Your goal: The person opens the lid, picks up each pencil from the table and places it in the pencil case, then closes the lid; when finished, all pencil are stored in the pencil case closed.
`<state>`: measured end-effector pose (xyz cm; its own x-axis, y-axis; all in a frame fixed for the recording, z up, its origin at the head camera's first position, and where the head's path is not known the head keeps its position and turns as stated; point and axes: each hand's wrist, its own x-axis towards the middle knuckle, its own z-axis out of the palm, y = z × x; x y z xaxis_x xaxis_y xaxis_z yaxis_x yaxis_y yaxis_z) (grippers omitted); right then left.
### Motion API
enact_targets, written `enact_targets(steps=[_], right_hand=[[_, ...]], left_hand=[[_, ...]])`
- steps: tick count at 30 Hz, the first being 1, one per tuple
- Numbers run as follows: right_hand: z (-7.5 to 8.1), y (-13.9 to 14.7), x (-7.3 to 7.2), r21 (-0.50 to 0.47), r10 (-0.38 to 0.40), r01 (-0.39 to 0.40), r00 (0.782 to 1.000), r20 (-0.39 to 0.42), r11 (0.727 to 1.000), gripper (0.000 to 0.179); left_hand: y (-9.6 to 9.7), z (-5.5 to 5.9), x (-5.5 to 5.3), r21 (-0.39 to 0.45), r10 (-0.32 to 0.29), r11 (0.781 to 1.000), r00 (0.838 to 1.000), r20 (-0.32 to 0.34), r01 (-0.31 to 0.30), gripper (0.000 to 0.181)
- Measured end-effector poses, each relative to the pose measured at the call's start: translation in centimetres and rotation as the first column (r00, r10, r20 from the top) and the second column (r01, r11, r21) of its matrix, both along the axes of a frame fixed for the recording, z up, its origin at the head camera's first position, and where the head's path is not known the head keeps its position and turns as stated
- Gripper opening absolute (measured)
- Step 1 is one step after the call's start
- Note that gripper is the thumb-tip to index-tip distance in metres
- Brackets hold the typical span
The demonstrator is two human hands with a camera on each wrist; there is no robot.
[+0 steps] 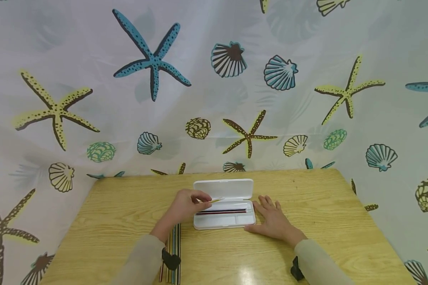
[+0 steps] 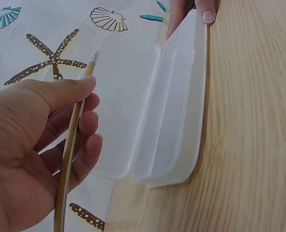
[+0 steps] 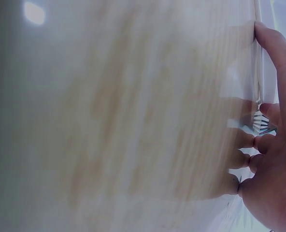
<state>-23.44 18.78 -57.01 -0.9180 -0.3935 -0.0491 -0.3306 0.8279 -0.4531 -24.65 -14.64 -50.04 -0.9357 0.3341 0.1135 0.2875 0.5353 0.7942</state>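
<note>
Pencil (image 1: 216,200) is pinched in the left hand's fingers (image 2: 89,121) above the open case (image 1: 217,220), whose right end is touched by the right hand (image 1: 274,219), fingers spread.

White case (image 1: 219,227), yellow pencil (image 2: 71,140), yellowish wood-grained table (image 1: 271,261), white starfish-and-shell-patterned cloth (image 1: 217,95)

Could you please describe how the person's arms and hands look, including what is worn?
Both the left hand and the right hand are bare, without gloves. The left sleeve and right sleeve are long, plain and pale beige. A black device sits by the left wrist, and a second black device by the right.
</note>
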Motion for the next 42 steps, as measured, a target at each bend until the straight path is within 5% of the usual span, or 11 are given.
enact_targets(steps=[15, 42], right_hand=[[0.1, 0.0, 0.0, 0.006, -0.006, 0.006, 1.0, 0.009, 1.0, 0.104], [-0.1, 0.1, -0.2, 0.017, -0.012, 0.012, 1.0, 0.008, 1.0, 0.104]], left_hand=[[4.2, -0.5, -0.9, -0.03, -0.051, 0.998, 0.999, -0.016, 0.051, 0.008], [8.6, -3.6, -2.7, -0.08, -0.088, 0.993, 0.995, -0.044, 0.084, 0.007]])
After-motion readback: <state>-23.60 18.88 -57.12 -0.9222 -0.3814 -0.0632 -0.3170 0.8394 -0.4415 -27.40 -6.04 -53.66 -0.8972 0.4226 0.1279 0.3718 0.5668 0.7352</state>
